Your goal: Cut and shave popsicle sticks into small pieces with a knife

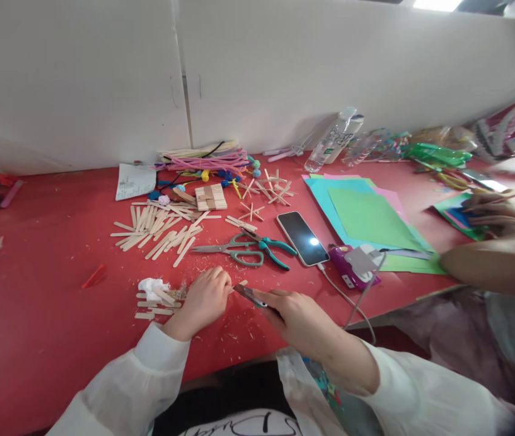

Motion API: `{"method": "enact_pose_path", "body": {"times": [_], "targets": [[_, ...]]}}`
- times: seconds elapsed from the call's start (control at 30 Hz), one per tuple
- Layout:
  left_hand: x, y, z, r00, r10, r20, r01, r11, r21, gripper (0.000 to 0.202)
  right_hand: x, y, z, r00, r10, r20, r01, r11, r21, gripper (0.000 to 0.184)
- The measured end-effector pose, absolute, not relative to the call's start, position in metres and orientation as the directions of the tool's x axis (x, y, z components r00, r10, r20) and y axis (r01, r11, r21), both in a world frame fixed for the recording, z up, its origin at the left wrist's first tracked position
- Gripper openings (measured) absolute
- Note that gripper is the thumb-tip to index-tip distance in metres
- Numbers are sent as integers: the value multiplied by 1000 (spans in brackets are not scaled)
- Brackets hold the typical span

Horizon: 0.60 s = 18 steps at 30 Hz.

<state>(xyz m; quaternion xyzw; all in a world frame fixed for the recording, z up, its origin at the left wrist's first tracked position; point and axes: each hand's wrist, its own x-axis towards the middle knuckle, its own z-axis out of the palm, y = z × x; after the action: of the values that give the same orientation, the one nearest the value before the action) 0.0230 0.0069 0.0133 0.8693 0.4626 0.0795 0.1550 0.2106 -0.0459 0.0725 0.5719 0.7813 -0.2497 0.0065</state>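
Close to the table's front edge, my left hand (206,301) is closed, pinching a wooden craft stick (243,283) of which only a short end shows. My right hand (300,318) grips a utility knife (252,295), its blade end pointing left and meeting the stick by my left fingertips. Fine wood shavings are scattered on the red table around both hands. Left of my left hand lie short cut stick pieces (155,312) beside a crumpled white tissue (152,288). Scissors (232,249) and teal-handled pliers (272,247) rest just beyond my hands.
Loose craft sticks (152,227), pipe cleaners (207,160) and a bundled stick stack (210,197) lie farther back. A phone (303,238) is cabled to a purple power strip (350,266). Coloured paper (366,215) and bottles (332,139) stand right; another person's hands (497,218) work there.
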Motion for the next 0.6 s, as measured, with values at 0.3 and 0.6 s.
{"method": "enact_pose_path", "body": {"times": [0.3,0.6], "targets": [[6,16,21,400,916,18,841,-375,389,13,211,-47,70,-361,899,-248,879,240,-411,42],[14,9,18,569,822,-20,736,-497,460,7,210,-46,77,-383,882,-274,898,285,-336,39]]}}
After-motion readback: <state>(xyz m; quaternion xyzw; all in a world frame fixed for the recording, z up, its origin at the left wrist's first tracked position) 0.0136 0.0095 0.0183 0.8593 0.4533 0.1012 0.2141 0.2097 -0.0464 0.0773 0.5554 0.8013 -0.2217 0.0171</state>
